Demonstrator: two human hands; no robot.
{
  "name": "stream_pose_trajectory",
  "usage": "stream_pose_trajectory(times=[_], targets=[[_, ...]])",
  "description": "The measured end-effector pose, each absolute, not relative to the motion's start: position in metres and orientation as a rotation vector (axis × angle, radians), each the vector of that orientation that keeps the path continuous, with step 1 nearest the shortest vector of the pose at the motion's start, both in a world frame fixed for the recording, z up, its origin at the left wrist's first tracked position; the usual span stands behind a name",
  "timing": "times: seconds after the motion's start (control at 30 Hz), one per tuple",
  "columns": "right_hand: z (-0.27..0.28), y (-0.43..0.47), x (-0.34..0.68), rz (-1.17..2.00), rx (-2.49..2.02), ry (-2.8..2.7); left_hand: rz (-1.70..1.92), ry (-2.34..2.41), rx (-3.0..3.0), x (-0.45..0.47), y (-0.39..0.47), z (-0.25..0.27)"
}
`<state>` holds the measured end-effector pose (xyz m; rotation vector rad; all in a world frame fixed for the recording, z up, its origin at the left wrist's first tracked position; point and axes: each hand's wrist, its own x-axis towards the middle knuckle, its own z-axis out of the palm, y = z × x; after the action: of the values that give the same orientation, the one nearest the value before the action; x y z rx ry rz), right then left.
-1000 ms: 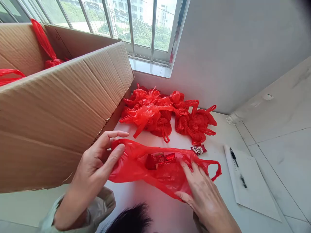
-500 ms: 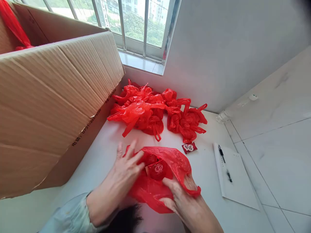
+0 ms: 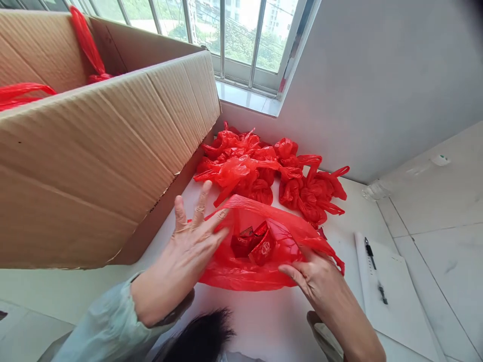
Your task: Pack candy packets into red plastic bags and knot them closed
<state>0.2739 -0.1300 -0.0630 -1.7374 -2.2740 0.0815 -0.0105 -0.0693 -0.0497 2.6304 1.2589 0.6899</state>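
A thin red plastic bag [image 3: 245, 279] lies on the white table with its mouth spread wide towards me. Inside it are a few small shiny red printed packets [image 3: 261, 247]. My left hand [image 3: 192, 241] is at the bag's left rim, fingers spread, some fingertips against the red film. Holding the right side of the bag's mouth, my right hand [image 3: 315, 274] has its thumb stretched out over the opening and its other fingers partly hidden by the film. Just beyond the bag's right rim, a bit of another red packet [image 3: 321, 233] peeks out.
Several tied red bags [image 3: 241, 166] lie heaped by the wall. A large cardboard box [image 3: 158, 125] with red bags inside stands at left. On the right are white paper [image 3: 407, 296], a black pen [image 3: 373, 266] and a clear plastic object [image 3: 376, 191]. A barred window is behind.
The bag's mouth is spread wider, and its packets show more fully. My left hand's fingers are spread further apart. My right hand has shifted right, and the whole view has swung left.
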Motion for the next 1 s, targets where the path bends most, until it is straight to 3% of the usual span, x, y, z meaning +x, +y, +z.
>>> stream_pose_trajectory(times=[0.23, 0.57, 1.0], targets=[[-0.073, -0.119, 0.248, 0.051, -1.643, -2.370, 0.172, 1.352, 2.871, 0.040, -0.075, -0.051], [-0.086, -0.091, 0.236, 0.195, -1.662, -2.496, 0.240, 1.393, 2.758, 0.042, -0.068, -0.086], [-0.103, -0.121, 0.264, -0.064, -1.560, -2.457, 0.320, 1.371, 2.590, 0.043, -0.076, -0.082]])
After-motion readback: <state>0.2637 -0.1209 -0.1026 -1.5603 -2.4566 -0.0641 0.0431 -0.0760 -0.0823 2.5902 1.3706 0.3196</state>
